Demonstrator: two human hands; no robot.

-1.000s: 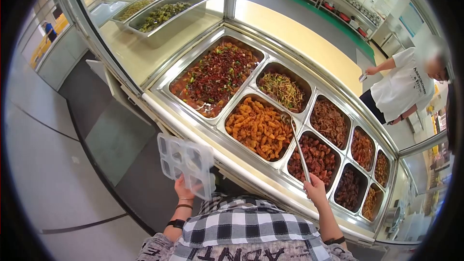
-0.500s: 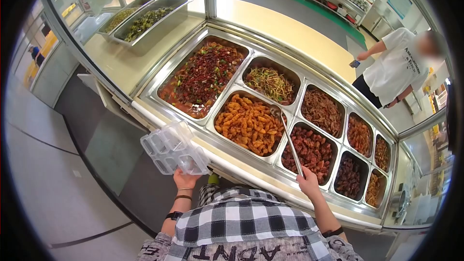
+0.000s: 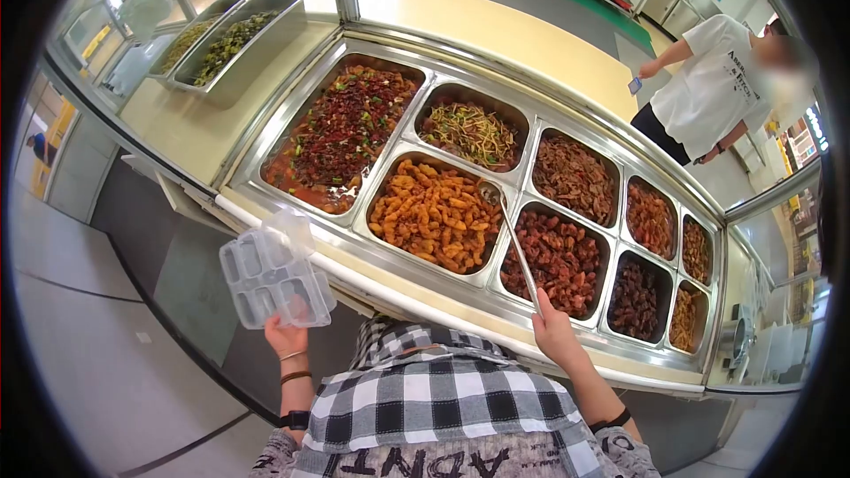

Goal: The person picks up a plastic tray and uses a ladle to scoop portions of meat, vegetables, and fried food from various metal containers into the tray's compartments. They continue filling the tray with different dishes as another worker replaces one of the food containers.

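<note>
My left hand holds a clear plastic compartment tray by its lower edge, left of the counter's white front rail. My right hand is closed round the handle of a long metal ladle. The ladle's bowl lies at the right side of the pan of orange fried pieces, and its handle crosses the pan of dark red meat chunks. Behind these are a large pan of chili-topped food, a pan of sprouts and a pan of sliced brown meat.
Several smaller food pans, one with dark pieces, fill the counter's right end. A deep tray of greens stands at the back left. Glass panels and metal posts frame the counter. Beyond it a person in a white shirt holds a phone.
The view has shifted, so the counter appears further left. My left hand and the clear tray sit further left and lower relative to the counter. My right hand still holds the ladle.
</note>
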